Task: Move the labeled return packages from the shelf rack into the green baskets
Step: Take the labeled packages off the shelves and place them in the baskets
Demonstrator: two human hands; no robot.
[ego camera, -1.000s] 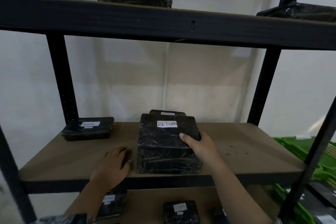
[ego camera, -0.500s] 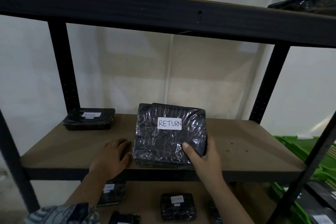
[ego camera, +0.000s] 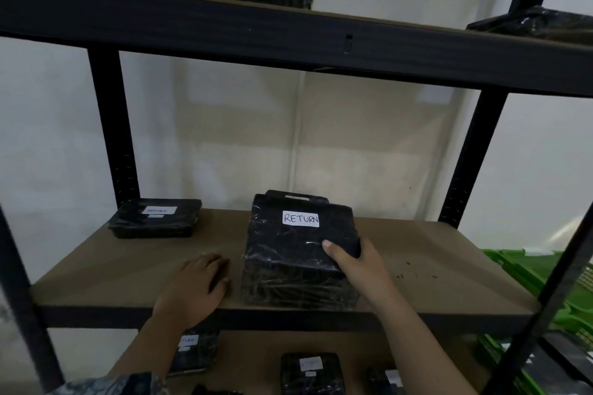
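While gripping the top package point(ego camera: 288, 244), right hand point(ego camera: 359, 263) thumb-up, wrist bent.

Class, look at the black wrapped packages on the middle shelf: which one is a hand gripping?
The top package of the centre stack, with the large RETURN label; the right hand grips its right edge. The package at back left lies untouched.

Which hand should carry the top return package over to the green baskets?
Right. The right hand already grips the top RETURN package, and the green baskets sit on that side. The left hand rests flat on the shelf.
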